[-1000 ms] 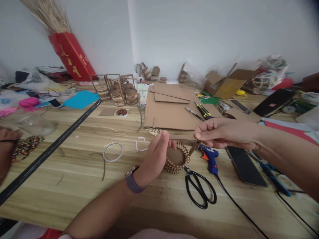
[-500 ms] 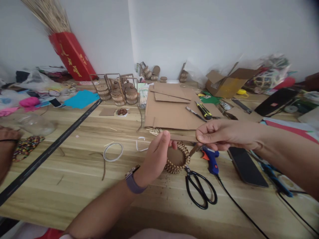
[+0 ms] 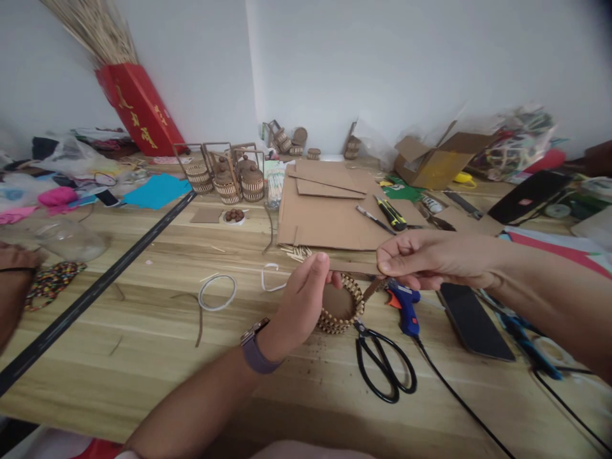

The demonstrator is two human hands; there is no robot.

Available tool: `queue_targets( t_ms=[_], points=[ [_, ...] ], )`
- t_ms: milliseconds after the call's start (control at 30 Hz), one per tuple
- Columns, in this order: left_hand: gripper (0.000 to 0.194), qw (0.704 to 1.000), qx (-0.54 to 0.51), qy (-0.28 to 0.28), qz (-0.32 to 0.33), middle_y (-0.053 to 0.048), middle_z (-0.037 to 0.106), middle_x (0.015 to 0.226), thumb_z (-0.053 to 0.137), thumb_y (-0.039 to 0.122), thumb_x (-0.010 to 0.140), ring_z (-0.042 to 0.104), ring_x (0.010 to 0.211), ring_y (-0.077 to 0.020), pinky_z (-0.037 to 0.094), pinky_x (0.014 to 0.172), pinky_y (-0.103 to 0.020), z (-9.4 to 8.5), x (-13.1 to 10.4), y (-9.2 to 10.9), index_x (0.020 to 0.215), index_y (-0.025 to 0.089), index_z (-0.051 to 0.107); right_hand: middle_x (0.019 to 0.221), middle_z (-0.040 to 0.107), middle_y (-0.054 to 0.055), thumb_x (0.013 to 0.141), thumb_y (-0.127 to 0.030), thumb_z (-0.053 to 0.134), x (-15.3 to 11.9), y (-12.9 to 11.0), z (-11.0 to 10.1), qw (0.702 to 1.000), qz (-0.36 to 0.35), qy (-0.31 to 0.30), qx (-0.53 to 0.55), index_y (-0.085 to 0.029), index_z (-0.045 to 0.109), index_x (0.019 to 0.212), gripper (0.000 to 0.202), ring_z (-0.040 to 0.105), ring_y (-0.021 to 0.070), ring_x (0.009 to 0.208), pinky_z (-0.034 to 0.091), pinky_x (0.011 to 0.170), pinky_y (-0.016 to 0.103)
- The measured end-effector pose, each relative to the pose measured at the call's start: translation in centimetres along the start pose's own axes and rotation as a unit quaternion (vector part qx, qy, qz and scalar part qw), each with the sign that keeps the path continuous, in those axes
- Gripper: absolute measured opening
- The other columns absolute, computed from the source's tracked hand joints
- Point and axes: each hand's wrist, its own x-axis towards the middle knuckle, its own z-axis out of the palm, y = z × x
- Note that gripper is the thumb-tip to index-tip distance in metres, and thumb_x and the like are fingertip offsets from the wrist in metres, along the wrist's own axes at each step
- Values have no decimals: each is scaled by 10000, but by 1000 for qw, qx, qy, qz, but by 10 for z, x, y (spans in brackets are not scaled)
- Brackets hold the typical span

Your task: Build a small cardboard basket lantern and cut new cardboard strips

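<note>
A narrow brown cardboard strip (image 3: pixel 354 268) stretches between my two hands. My left hand (image 3: pixel 306 293) pinches its left end between thumb and fingers, and my right hand (image 3: pixel 411 258) grips the other end. From my right fingers a short piece of brown strip slants down toward a small round woven basket (image 3: pixel 340 306); whether it is joined to the basket I cannot tell. The basket stands on the table just below the strip, partly covered by my left hand. Black-handled scissors (image 3: pixel 385 363) lie in front of it, and a blue glue gun (image 3: pixel 407 309) rests to its right.
Flat cardboard sheets (image 3: pixel 325 223) lie behind my hands, with a yellow-black cutter (image 3: pixel 391 213) on them. A dark phone (image 3: pixel 475 322) is under my right forearm. Finished small baskets (image 3: pixel 229 182) stand at the back left. Another person's hand (image 3: pixel 16 261) shows at the left edge.
Almost nothing differs. My hands keep their hold on the strip, and my left hand has shifted very slightly to the right.
</note>
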Motion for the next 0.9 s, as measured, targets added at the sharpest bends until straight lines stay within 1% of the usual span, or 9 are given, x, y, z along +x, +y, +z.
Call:
queue_targets(
  t_ms=[133, 167, 233, 300, 333, 467, 667, 800, 900],
  points=[
    [411, 1000, 0, 1, 4, -7, 594, 726, 283, 464, 1011, 515, 710, -165, 389, 695, -287, 0, 1, -1, 694, 230, 400, 478, 539, -58, 652, -413, 832, 1, -2, 0, 1000, -1, -1, 0, -163, 574, 659, 360, 338, 12, 372, 152, 376, 161],
    [411, 1000, 1, 1, 2, -8, 594, 725, 283, 463, 1010, 514, 704, -163, 389, 688, -286, 0, 1, -1, 693, 229, 401, 471, 534, -65, 645, -430, 836, 1, -2, 0, 1000, -1, 0, -1, -169, 589, 705, 364, 335, 15, 369, 156, 370, 158],
    [410, 1000, 0, 4, -3, -10, 594, 721, 283, 457, 1010, 514, 697, -163, 389, 672, -285, 0, 1, 0, 690, 229, 400, 453, 523, -81, 645, -454, 838, 1, -3, 0, 1000, -1, 4, 0, -187, 619, 855, 404, 329, 27, 364, 158, 359, 155],
    [408, 1000, -2, 5, -8, -13, 595, 722, 283, 455, 1010, 518, 697, -164, 392, 662, -284, 0, 1, 1, 690, 229, 399, 450, 512, -94, 667, -449, 828, 1, -2, 0, 1000, -2, 11, 6, -202, 613, 993, 462, 329, 37, 369, 152, 357, 153],
    [407, 1000, -3, 6, -9, -13, 595, 723, 287, 456, 1009, 521, 698, -164, 394, 661, -283, 0, 1, 2, 690, 229, 397, 453, 507, -96, 676, -439, 825, 1, -1, 0, 1000, -5, 15, 13, -205, 607, 1020, 470, 329, 38, 373, 145, 358, 153],
    [412, 1000, -13, 8, -13, -9, 583, 711, 295, 471, 1004, 534, 702, -165, 406, 657, -276, 0, 2, 3, 684, 230, 394, 466, 505, -93, 696, -423, 816, 3, 4, -2, 999, -15, 20, 39, -206, 603, 1037, 457, 342, 43, 388, 133, 370, 163],
    [457, 1000, -4, 22, -13, -3, 530, 677, 311, 538, 983, 508, 659, -165, 404, 603, -269, -1, 3, 4, 667, 230, 429, 518, 533, -65, 707, -477, 795, 2, 5, 0, 998, -32, 39, 25, -198, 614, 967, 422, 340, 46, 413, 167, 390, 171],
    [442, 1000, 1, 22, -12, 0, 511, 670, 309, 499, 988, 509, 662, -164, 413, 612, -267, -1, 3, 5, 661, 229, 435, 514, 512, -77, 714, -477, 791, 1, 7, 0, 998, -32, 42, 21, -198, 610, 1010, 445, 343, 47, 421, 176, 398, 172],
    [413, 1000, 5, 20, -13, -2, 508, 681, 301, 452, 993, 518, 680, -165, 419, 628, -267, 0, 4, 6, 669, 228, 426, 516, 507, -88, 707, -469, 800, 1, 8, 0, 998, -35, 41, 27, -202, 598, 1053, 482, 351, 46, 431, 214, 412, 167]
  ],
)
